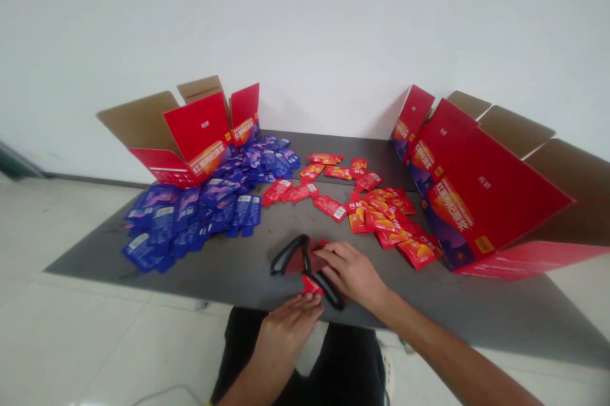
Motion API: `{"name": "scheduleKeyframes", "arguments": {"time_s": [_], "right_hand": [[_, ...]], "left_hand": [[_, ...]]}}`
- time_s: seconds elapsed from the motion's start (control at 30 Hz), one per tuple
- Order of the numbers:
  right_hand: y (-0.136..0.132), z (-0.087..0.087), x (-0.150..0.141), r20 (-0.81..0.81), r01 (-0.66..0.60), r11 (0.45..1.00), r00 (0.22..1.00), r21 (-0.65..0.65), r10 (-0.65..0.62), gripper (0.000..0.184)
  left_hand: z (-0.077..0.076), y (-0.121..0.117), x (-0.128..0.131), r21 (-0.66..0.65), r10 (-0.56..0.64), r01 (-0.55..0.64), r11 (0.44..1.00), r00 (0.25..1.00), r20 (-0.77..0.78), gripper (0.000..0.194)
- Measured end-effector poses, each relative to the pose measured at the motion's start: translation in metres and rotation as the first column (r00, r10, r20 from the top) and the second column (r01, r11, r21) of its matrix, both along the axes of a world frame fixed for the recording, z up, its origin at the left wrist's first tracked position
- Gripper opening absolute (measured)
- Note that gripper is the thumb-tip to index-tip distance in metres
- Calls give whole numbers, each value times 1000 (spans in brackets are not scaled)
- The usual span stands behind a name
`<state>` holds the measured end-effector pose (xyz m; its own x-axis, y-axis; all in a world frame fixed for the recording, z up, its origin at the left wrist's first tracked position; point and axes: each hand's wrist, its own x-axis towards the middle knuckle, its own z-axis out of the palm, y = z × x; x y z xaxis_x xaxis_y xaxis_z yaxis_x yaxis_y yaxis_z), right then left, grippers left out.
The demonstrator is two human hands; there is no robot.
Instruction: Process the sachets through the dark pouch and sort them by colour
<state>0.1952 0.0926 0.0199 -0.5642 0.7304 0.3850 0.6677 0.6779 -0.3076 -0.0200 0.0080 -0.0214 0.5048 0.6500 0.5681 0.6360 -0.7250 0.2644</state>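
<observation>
At the table's near edge lies a dark red, see-through-looking item with thick black edging (288, 258); its exact kind is unclear. My right hand (355, 272) bends its fingers over this item's right side and grips it. A small red sachet (312, 285) sits against the black edging, partly covered. My left hand (291, 324) holds the sachet's near end under its fingertips, fingers close together. Just beyond the hands lie loose red sachets (330, 208) and a heap of red-and-orange sachets (381, 215).
A large pile of blue-purple sachets (190, 215) spreads over the left of the grey table (267, 304). Open red cartons stand behind that pile (197, 133) and along the right side (476, 190), flaps up. A white wall (314, 31) rises behind the table.
</observation>
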Motion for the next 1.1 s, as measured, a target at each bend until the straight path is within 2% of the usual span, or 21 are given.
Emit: {"name": "scheduleKeyframes", "arguments": {"time_s": [0.07, 0.13, 0.23, 0.3, 0.37, 0.47, 0.53, 0.6, 0.67, 0.73, 0.8, 0.87, 0.93, 1.0, 1.1], "right_hand": [[21, 4, 11, 29, 104, 994, 994, 35, -105, 27], [28, 11, 16, 41, 143, 987, 988, 67, -146, 28], [5, 17, 5, 43, 52, 997, 998, 56, -54, 33], [-16, 13, -7, 35, -77, 997, 996, 11, 76, 34], [-22, 6, -11, 11, -106, 994, 994, -18, 106, 32], [4, 0, 0, 16, 21, 1000, 1000, -10, -21, 31], [28, 4, 12, 48, 94, 995, 994, 19, -95, 29], [38, 11, 17, 61, 127, 991, 990, 52, -130, 28], [28, 16, 12, 37, 115, 991, 992, 67, -117, 31], [6, 16, 0, 6, 35, 998, 999, 55, -35, 33], [-16, 10, -12, -11, -72, 997, 997, 21, 72, 33], [-23, 3, -16, -27, -96, 995, 995, -2, 95, 32], [-11, -3, -11, -28, -27, 1000, 999, -11, 27, 31], [13, -4, 1, 1, 60, 998, 998, 6, -60, 30], [41, 4, 16, 62, 143, 989, 987, 46, -145, 27]], "left_hand": [[1, 1, 0, 16, -16, 16, 1000, 1000, 18, 25], [1, 1, 0, 20, -10, 10, 1000, 1000, 28, 24], [-1, -1, 1, 1, 11, -11, 1000, 1000, 17, 25], [-2, -2, 0, -35, 27, -27, 999, 1000, -3, 27], [-3, -3, 0, -45, 22, -23, 999, 1000, -12, 28], [-2, -1, -1, -21, -8, 8, 1000, 1000, -2, 25], [-1, 0, -1, -10, -12, 12, 1000, 1000, 10, 23], [0, 1, 0, 2, -8, 8, 1000, 1000, 24, 23], [0, 0, 0, 12, -6, 6, 1000, 999, 35, 23], [0, -1, 0, -9, 5, -5, 1000, 1000, 27, 24], [0, -2, 0, -49, 14, -14, 999, 1000, 6, 25], [0, -2, -1, -61, 10, -10, 998, 1000, -2, 25], [0, -1, -1, -43, -4, 4, 999, 1000, 7, 25], [-1, 1, -1, -21, -13, 13, 1000, 1000, 24, 24], [-2, 1, -1, -9, -17, 17, 1000, 999, 39, 23]]}}
